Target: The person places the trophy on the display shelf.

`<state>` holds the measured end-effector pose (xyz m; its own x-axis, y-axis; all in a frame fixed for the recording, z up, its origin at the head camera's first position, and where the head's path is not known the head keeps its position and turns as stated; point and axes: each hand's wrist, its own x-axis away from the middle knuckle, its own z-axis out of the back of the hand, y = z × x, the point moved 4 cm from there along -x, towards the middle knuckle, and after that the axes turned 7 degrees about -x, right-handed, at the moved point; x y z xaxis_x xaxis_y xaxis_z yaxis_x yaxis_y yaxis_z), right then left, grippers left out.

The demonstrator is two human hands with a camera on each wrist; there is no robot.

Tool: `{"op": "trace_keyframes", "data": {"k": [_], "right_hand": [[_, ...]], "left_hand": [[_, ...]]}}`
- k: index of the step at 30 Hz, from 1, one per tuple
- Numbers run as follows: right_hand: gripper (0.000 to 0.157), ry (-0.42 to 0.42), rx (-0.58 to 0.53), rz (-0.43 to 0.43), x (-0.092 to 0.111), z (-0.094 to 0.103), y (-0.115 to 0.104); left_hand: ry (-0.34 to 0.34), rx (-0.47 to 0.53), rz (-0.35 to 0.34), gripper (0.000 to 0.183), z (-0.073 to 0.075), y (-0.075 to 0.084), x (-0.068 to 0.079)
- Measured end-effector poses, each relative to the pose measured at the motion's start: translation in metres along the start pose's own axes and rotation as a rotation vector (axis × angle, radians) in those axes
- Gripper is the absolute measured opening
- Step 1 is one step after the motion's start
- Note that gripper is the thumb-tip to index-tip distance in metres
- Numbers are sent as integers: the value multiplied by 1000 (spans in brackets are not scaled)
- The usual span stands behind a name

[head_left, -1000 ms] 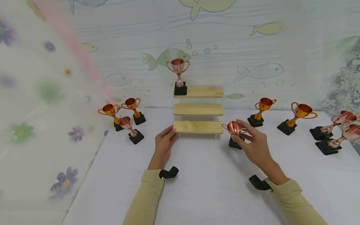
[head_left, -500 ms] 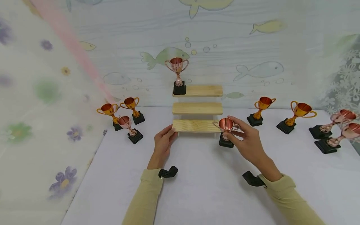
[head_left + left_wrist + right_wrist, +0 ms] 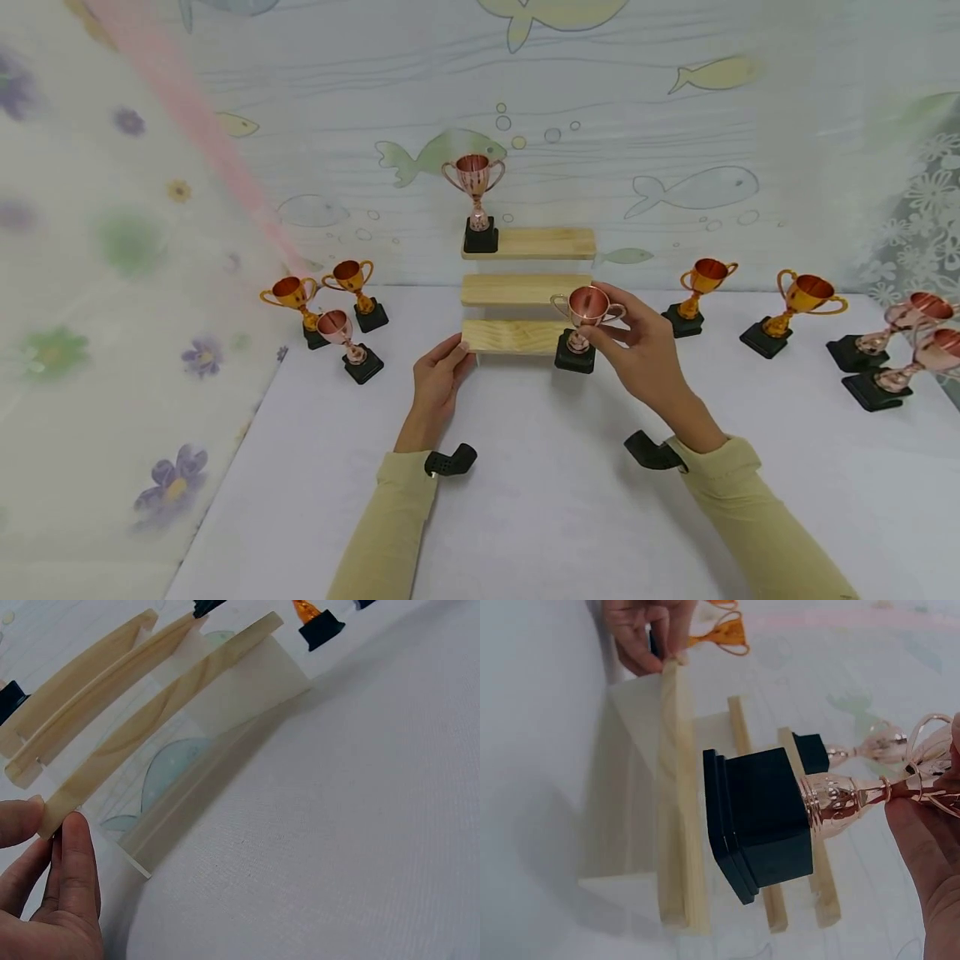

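Your right hand point(image 3: 641, 346) pinches a rose-gold trophy point(image 3: 588, 307) just right of the head view's centre; your left hand point(image 3: 437, 385) clamps thumb and fingers on the lowest board's point(image 3: 510, 336) left end. You have three boards, four gold trophies point(image 3: 807, 293) and four other rose-gold trophies point(image 3: 474, 177).
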<state>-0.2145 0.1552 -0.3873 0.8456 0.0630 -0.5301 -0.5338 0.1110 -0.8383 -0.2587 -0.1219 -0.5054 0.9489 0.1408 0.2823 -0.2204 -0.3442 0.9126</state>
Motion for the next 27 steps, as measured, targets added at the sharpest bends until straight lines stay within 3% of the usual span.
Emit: {"op": "trace_keyframes", "data": {"k": [12, 27], "right_hand": [[56, 20, -121, 51, -37, -11, 3], [53, 36, -155, 132, -89, -11, 9]], "left_hand": [[-2, -4, 7, 38, 1, -1, 0], [17, -3, 3, 37, 1, -2, 0]]}}
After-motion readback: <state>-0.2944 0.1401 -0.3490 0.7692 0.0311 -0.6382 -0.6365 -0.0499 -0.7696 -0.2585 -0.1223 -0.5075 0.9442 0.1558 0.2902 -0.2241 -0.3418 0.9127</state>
